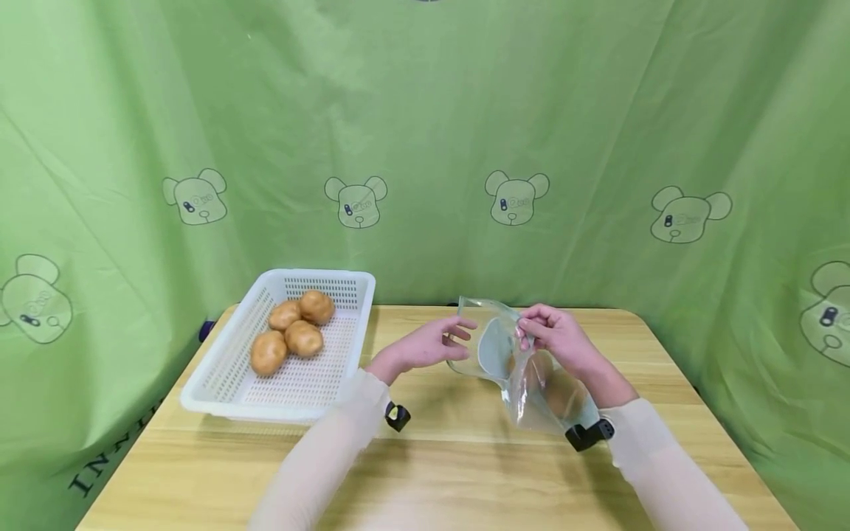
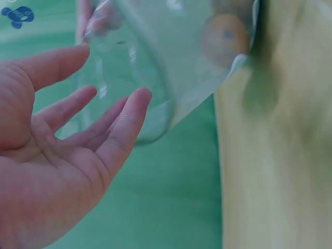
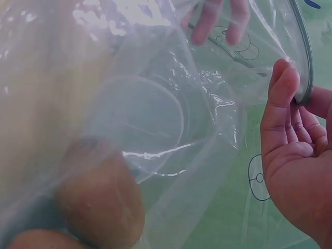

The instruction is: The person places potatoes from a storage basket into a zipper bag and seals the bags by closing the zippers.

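A clear plastic bag with a green-edged mouth stands tilted over the table, potatoes inside it. My right hand pinches the bag's rim between thumb and fingers; the right wrist view shows the green edge in that pinch. At the mouth's left side is my left hand, palm facing the bag, its fingers spread and loosely bent, gripping nothing. Whether its fingertips touch the plastic I cannot tell. A pale oval patch shows on the bag. One potato appears close in the right wrist view.
On the left of the wooden table sits a white slotted basket holding several potatoes. A green curtain printed with bear heads hangs behind and at both sides. Each wrist wears a black camera mount.
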The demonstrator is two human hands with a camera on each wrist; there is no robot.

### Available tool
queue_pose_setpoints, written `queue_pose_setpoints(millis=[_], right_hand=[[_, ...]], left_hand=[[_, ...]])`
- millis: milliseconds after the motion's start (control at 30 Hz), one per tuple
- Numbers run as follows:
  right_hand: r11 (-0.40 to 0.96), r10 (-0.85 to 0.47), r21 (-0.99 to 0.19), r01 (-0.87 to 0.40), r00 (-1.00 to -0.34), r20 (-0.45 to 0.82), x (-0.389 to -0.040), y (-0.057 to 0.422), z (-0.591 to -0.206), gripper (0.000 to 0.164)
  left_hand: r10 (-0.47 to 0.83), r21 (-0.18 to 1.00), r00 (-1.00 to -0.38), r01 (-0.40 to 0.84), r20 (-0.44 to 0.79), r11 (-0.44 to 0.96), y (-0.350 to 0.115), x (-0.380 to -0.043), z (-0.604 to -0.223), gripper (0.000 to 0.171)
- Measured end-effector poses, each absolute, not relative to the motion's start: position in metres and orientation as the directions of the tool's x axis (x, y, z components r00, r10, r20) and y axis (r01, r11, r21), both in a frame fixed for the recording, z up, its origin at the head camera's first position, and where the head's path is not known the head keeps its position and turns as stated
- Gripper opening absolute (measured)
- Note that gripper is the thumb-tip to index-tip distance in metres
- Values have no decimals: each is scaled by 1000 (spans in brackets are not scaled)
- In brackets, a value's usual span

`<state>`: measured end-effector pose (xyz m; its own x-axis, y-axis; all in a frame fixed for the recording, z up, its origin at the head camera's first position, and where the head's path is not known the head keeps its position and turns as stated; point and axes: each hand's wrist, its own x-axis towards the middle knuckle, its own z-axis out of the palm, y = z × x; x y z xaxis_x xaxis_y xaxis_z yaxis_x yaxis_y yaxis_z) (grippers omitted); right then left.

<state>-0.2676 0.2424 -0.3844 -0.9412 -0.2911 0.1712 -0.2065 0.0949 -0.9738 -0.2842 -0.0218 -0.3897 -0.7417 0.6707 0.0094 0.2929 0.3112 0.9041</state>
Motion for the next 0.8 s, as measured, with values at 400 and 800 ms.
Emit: queue_pose_setpoints(millis=[400, 800], right_hand=[[100, -279, -972, -212, -944, 177, -265, 247, -385, 29], [79, -294, -969, -233, -935, 201, -267, 248, -388, 23]], left_hand=[[592, 843, -801, 377, 88, 384, -114, -309, -351, 40], [450, 680, -893, 345, 25, 647, -198, -347, -382, 33]])
